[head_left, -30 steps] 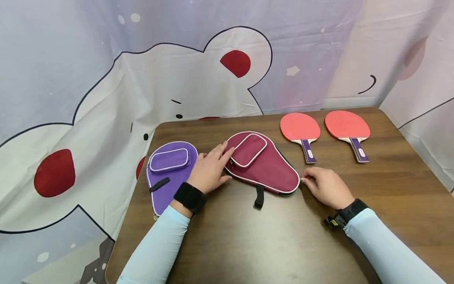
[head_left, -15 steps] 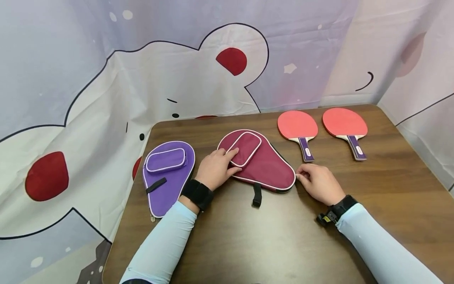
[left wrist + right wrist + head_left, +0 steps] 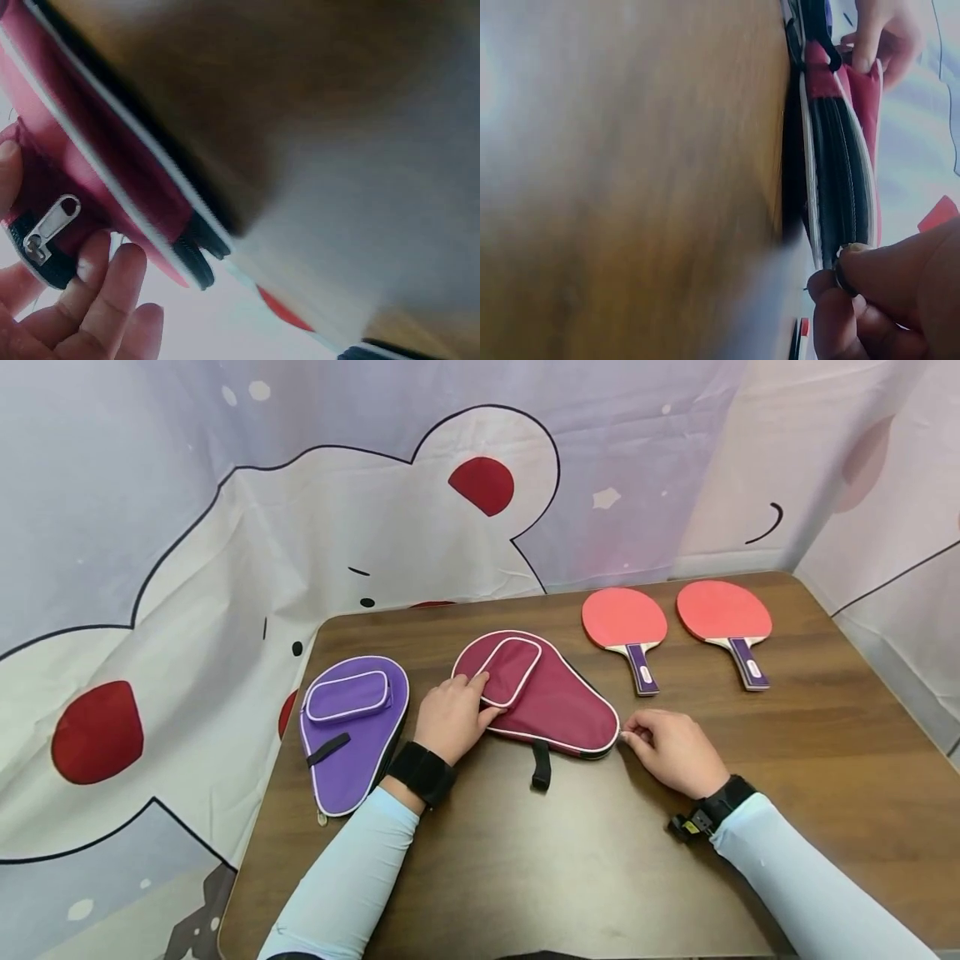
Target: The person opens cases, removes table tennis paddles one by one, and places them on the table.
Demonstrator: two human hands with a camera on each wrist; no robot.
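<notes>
— Sliding leftward over the last second: maroon case (image 3: 547,702) drawn a little toward the purple case (image 3: 352,727), wider gap now to the two red paddles (image 3: 624,622) at the far right of the counter (image 3: 600,860).

— Meaning for the work?

— Looks set for unzipping: case steadied at its round end, zip pull taken at the narrow tip. Zip not visibly opened yet.

— Left hand (image 3: 452,718)?

— Moved up from the case's left edge onto it. Lying now on the near left of the case, fingers straight, tips over the small front pocket (image 3: 512,670), pressing down. Grip apart, nothing clasped.

— Right hand (image 3: 673,750)?

— Still at the narrow right tip, knuckles curled, thumb and forefinger together on the zipper pull (image 3: 845,264), seen close in the right wrist view. Forearm low along the counter, wrist straight.
</notes>
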